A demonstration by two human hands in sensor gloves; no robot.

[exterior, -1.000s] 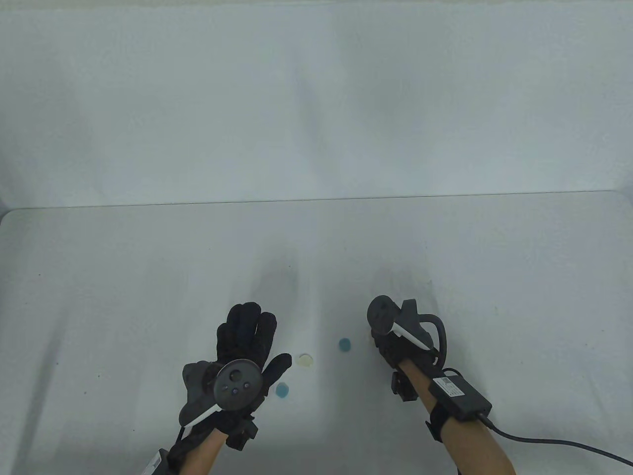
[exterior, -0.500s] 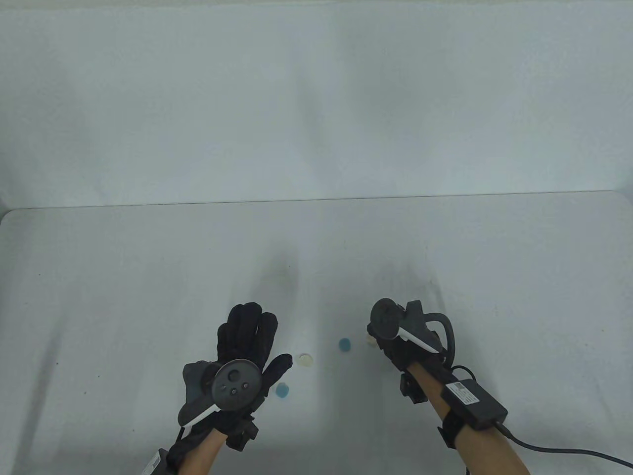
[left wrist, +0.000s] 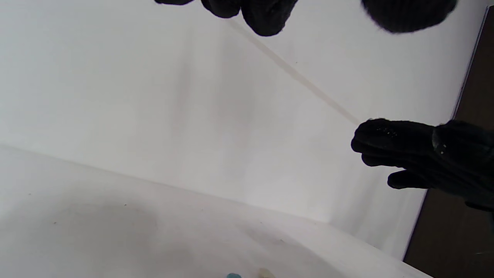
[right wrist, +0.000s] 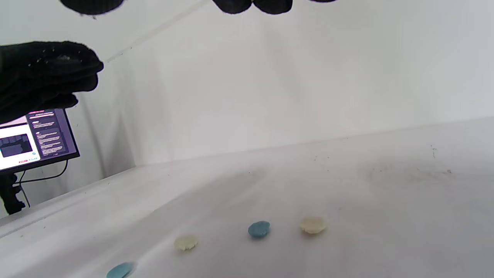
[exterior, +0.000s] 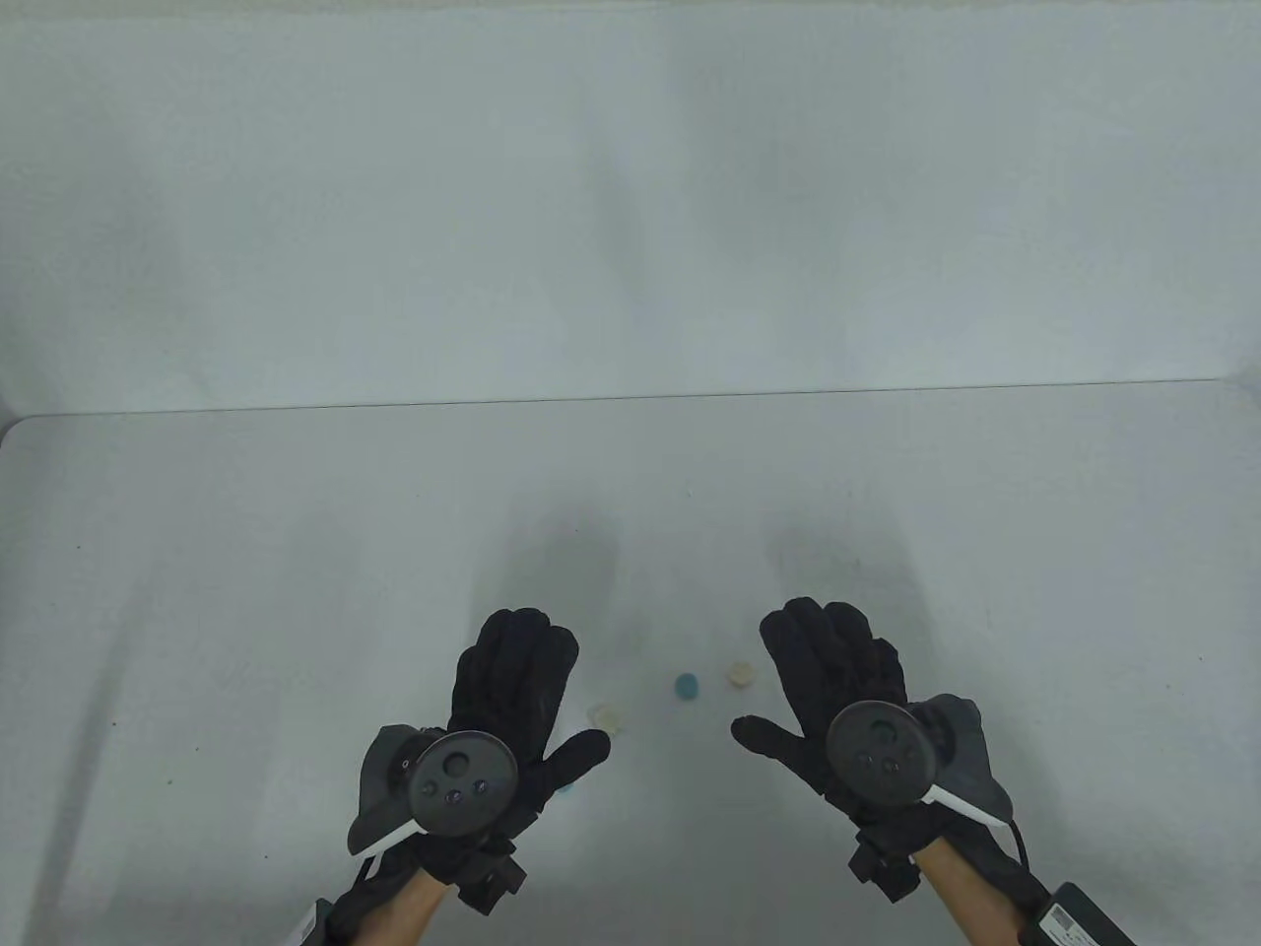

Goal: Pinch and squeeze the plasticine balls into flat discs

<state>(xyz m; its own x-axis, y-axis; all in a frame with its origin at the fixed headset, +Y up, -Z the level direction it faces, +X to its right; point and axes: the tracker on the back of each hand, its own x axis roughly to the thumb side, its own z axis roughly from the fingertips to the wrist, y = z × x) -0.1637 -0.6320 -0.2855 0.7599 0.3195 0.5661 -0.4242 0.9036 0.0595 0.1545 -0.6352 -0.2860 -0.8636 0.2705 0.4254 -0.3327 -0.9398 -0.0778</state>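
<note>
Both hands, left point(exterior: 512, 690) and right point(exterior: 837, 680), hover spread wide, holding nothing; 4 discs point(right wrist: 259, 229) below, monitor point(right wrist: 34, 141) behind.

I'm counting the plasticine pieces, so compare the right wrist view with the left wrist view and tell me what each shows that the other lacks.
Only the right wrist view shows all four flattened pieces: near blue disc, pale disc, middle blue disc, far pale disc, plus a lit monitor and the left hand. Only the left wrist view shows the right hand and a dark panel beside the backdrop. Both show the white table and backdrop; the left view catches just two pieces at its bottom edge.
</note>
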